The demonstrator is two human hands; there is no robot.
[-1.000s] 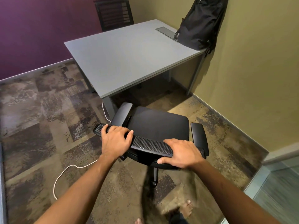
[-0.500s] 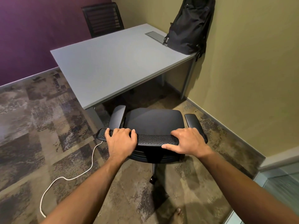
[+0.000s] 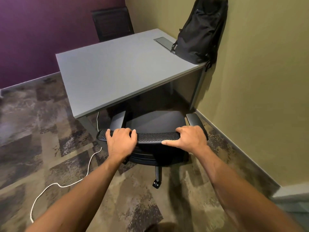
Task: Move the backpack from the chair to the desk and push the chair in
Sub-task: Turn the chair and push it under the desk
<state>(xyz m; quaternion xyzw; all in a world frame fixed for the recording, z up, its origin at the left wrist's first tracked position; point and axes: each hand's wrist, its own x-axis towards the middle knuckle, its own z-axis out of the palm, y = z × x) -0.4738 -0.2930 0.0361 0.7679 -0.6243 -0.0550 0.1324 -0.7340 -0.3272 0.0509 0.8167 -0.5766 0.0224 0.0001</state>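
A black backpack (image 3: 200,29) stands upright on the far right corner of the grey desk (image 3: 117,72), leaning on the yellow wall. A black office chair (image 3: 157,123) faces the desk, the front of its seat just under the near desk edge. My left hand (image 3: 121,141) grips the left part of the mesh backrest top. My right hand (image 3: 190,139) grips its right part, thumb on the near side. Both armrests show beside the seat.
A second dark chair (image 3: 112,22) stands behind the desk by the purple wall. A white cable (image 3: 66,183) trails across the patterned carpet at the left. The yellow wall (image 3: 259,97) runs close along the right. A grey cable hatch (image 3: 164,42) sits beside the backpack.
The chair has rolled forward toward the desk with both hands on its backrest; its seat front now reaches under the desk edge. I have stepped closer.
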